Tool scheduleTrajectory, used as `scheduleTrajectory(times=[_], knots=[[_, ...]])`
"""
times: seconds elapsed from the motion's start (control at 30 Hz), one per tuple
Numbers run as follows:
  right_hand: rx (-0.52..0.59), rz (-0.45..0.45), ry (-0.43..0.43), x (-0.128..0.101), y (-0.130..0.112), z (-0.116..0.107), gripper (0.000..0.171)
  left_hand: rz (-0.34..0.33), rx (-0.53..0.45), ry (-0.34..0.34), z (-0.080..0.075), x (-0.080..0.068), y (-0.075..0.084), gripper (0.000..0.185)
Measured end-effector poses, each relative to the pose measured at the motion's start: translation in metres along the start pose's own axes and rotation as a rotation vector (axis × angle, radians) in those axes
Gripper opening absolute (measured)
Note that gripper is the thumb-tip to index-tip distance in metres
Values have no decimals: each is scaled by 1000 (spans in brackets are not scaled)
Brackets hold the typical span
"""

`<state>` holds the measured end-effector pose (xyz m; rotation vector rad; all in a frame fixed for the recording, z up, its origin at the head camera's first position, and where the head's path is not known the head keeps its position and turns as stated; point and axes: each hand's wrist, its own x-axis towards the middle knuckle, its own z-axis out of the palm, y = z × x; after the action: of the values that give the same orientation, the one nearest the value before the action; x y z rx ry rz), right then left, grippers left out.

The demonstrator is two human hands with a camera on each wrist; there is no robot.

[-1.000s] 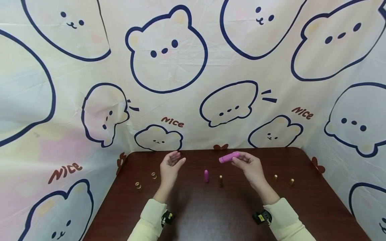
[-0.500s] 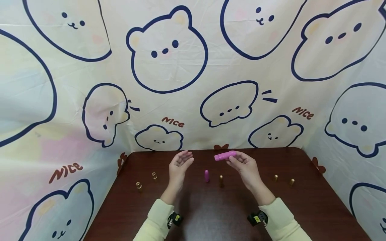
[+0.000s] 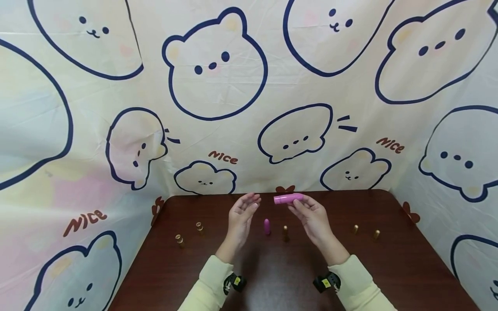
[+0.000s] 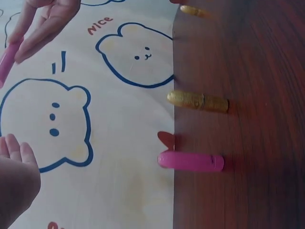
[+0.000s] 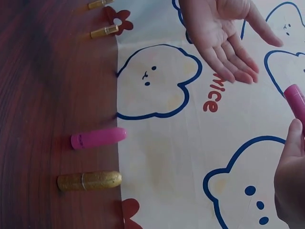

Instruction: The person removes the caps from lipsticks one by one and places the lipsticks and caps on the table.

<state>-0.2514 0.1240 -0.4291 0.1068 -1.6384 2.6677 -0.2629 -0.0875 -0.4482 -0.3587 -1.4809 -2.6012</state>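
Observation:
My right hand (image 3: 300, 206) pinches a pink tube (image 3: 288, 198) by one end and holds it level above the back of the dark wooden table (image 3: 389, 268). The tube (image 5: 296, 102) shows again in the right wrist view, beside my thumb (image 5: 291, 157). My left hand (image 3: 249, 206) is open, palm turned toward the tube, a short gap away and touching nothing; the right wrist view shows its fingers (image 5: 233, 52) spread. Below the hands a small pink piece (image 3: 266, 226) and a gold tube (image 3: 285, 232) stand upright on the table.
Two small gold pieces (image 3: 199, 226) (image 3: 178, 239) stand at the table's left, two more (image 3: 355, 229) (image 3: 376, 234) at its right. A bear-print cloth (image 3: 218, 86) walls the table at the back and both sides.
Both hands have drifted toward each other. The left hand moved right and slightly up; the right hand carried the pink tube left, so the gap between them has narrowed.

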Motion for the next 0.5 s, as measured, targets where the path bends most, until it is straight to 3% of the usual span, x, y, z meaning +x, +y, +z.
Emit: scheduleTrajectory(times=[0.5], knots=[[115,11,-9,-3,5,15,14,-34,-95,-68,20,-1,-5,31]])
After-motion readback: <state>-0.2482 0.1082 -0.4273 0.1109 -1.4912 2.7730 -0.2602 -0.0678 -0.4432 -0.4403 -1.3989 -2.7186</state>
